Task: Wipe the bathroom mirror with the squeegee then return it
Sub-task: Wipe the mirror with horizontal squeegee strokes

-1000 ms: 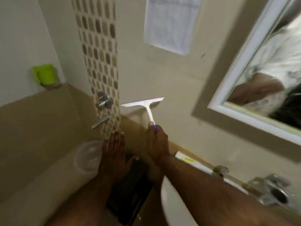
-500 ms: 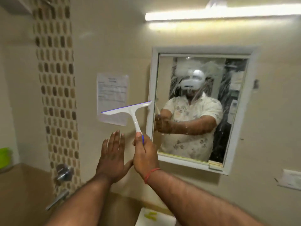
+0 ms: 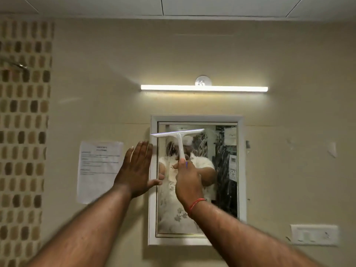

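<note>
A white-framed mirror (image 3: 223, 189) hangs on the beige wall, its glass streaked with wet smears. My right hand (image 3: 187, 182) is shut on the handle of a white squeegee (image 3: 180, 140). The squeegee's blade lies nearly level across the upper left of the mirror, near the top of the glass. My left hand (image 3: 135, 168) is flat and open with fingers up, over the mirror's left frame edge, holding nothing. Whether the blade touches the glass is not clear.
A lit tube light (image 3: 204, 88) is mounted above the mirror. A printed paper notice (image 3: 98, 170) is stuck to the wall on the left, beside a strip of brown mosaic tiles (image 3: 23, 132). A white switch plate (image 3: 314, 235) sits at lower right.
My view has risen from the tub and tap to the mirror. My right hand has carried the squeegee up and right onto the top of the mirror; my left hand followed to the frame.
</note>
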Motion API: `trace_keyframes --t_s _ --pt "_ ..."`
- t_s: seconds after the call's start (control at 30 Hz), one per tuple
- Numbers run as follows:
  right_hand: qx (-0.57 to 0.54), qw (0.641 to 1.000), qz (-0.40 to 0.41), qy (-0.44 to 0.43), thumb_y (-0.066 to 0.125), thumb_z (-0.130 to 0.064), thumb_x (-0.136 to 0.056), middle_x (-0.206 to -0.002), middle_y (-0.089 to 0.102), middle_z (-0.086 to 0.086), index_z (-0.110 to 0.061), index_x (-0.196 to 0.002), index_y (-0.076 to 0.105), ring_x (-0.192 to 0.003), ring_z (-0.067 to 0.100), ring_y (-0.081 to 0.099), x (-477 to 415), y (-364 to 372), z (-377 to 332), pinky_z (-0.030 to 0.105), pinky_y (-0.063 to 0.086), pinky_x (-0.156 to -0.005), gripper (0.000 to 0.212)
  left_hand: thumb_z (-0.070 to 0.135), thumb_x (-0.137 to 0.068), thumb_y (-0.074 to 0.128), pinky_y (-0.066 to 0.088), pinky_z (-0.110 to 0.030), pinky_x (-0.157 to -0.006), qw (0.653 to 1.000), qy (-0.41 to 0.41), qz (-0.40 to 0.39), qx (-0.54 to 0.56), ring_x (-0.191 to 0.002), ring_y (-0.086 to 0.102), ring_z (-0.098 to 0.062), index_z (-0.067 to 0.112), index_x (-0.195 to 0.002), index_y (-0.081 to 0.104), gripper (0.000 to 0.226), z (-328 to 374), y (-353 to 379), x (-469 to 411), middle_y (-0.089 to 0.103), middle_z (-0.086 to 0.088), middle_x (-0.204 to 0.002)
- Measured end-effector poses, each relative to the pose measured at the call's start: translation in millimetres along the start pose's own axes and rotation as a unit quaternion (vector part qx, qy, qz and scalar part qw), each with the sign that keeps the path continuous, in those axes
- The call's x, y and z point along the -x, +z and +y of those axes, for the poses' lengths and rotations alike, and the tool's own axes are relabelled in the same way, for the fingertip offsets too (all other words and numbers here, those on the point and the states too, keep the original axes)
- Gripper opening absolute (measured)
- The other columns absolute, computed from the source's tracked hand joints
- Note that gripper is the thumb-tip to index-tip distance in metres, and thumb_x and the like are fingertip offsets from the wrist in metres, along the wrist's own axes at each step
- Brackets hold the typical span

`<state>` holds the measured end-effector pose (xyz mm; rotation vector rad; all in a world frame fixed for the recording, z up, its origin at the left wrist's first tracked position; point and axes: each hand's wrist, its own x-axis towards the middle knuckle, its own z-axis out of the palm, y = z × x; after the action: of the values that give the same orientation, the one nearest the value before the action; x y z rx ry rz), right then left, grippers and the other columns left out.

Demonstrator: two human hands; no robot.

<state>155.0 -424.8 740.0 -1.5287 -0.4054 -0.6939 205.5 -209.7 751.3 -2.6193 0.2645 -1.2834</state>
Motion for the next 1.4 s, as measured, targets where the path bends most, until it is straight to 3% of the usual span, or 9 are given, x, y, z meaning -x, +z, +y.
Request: trace_keyframes --t_s 0.17,0.33,0.47,0.53,0.6,0.67,0.9,1.27,1.4 --pt "-0.020 0.999 0.014 0.039 0.041 -0.063 -0.108 -0.105 0.077 0.003 -0.029 -0.104 0.073 -0.104 0.025 0.071 -27 5 -6 0.049 0.059 -0.096 0.047 0.098 -0.079 0.064 -0.008 -0.056 -0.141 0.999 0.002 -0.040 -0.031 -0.168 -0.035 -0.035 0.004 -0.167 -0.037 0.163 -13 -29 -52 -0.043 -0.018 -0.177" --pt "0.020 0.998 0.043 0.047 0.036 -0.087 -0.092 -0.101 0.079 0.000 -0.039 -0.107 0.076 -0.103 0.027 0.074 -53 17 11 0.058 0.061 -0.096 0.065 0.098 -0.058 0.080 -0.016 -0.056 -0.139 0.998 -0.002 -0.062 0.021 -0.163 -0.046 -0.032 0.009 -0.161 -0.048 0.187 -24 -33 -75 -0.057 -0.012 -0.169" --pt "-0.028 0.998 0.035 0.049 0.042 -0.059 -0.109 -0.097 0.077 0.003 -0.026 -0.105 0.075 -0.091 0.027 0.069 -50 22 -6 0.049 0.059 -0.088 0.047 0.101 -0.051 0.081 -0.017 -0.058 -0.138 0.997 0.010 -0.065 0.033 -0.161 -0.048 -0.030 0.010 -0.161 -0.048 0.192 -30 -35 -78 -0.060 -0.009 -0.168" --pt "-0.045 0.997 0.049 0.047 0.043 -0.051 -0.112 -0.094 0.074 0.015 -0.020 -0.105 0.074 -0.083 0.033 0.064 -50 26 -7 0.052 0.060 -0.082 0.045 0.099 -0.052 0.082 -0.018 -0.059 -0.138 0.997 0.010 -0.073 0.032 -0.160 -0.050 -0.030 0.009 -0.160 -0.049 0.192 -29 -36 -78 -0.062 -0.009 -0.166" --pt "-0.046 0.995 0.065 0.051 0.043 -0.049 -0.113 -0.104 0.077 0.021 -0.019 -0.105 0.074 -0.092 0.042 0.072 -49 30 -7 0.059 0.063 -0.091 0.044 0.095 -0.054 0.085 -0.018 -0.059 -0.137 0.997 0.007 -0.075 0.033 -0.159 -0.051 -0.031 0.009 -0.159 -0.050 0.192 -27 -36 -77 -0.062 -0.010 -0.165" --pt "-0.039 0.995 0.074 0.060 0.043 -0.048 -0.114 -0.107 0.078 0.016 -0.021 -0.104 0.074 -0.104 0.039 0.075 -50 33 -6 0.063 0.062 -0.096 0.042 0.092 -0.054 0.088 -0.021 -0.058 -0.137 0.996 0.005 -0.080 0.036 -0.158 -0.052 -0.031 0.008 -0.158 -0.051 0.193 -25 -38 -77 -0.063 -0.011 -0.164" --pt "0.006 0.995 0.083 0.054 0.038 -0.054 -0.112 -0.103 0.078 0.002 -0.030 -0.107 0.070 -0.102 0.025 0.075 -54 35 -4 0.056 0.062 -0.097 0.041 0.090 -0.054 0.090 -0.021 -0.058 -0.136 0.996 0.000 -0.080 0.045 -0.158 -0.052 -0.032 0.008 -0.157 -0.052 0.193 -24 -36 -75 -0.063 -0.011 -0.164" --pt "0.035 0.993 0.084 0.070 0.034 -0.055 -0.113 -0.111 0.076 0.001 -0.030 -0.119 0.070 -0.110 0.023 0.071 -31 35 10 0.056 0.057 -0.105 0.044 0.091 -0.057 0.086 -0.013 -0.059 -0.139 0.996 0.010 -0.076 0.050 -0.160 -0.048 -0.036 0.004 -0.161 -0.046 0.190 -11 -17 -44 -0.058 -0.017 -0.168" --pt "0.036 0.992 0.086 0.085 0.036 -0.051 -0.114 -0.112 0.076 -0.001 -0.029 -0.117 0.070 -0.111 0.020 0.070 -15 34 24 0.049 0.055 -0.104 0.041 0.090 -0.057 0.087 -0.009 -0.061 -0.140 0.996 0.019 -0.071 0.054 -0.164 -0.043 -0.035 0.003 -0.164 -0.041 0.189 -6 -5 -26 -0.053 -0.018 -0.172"
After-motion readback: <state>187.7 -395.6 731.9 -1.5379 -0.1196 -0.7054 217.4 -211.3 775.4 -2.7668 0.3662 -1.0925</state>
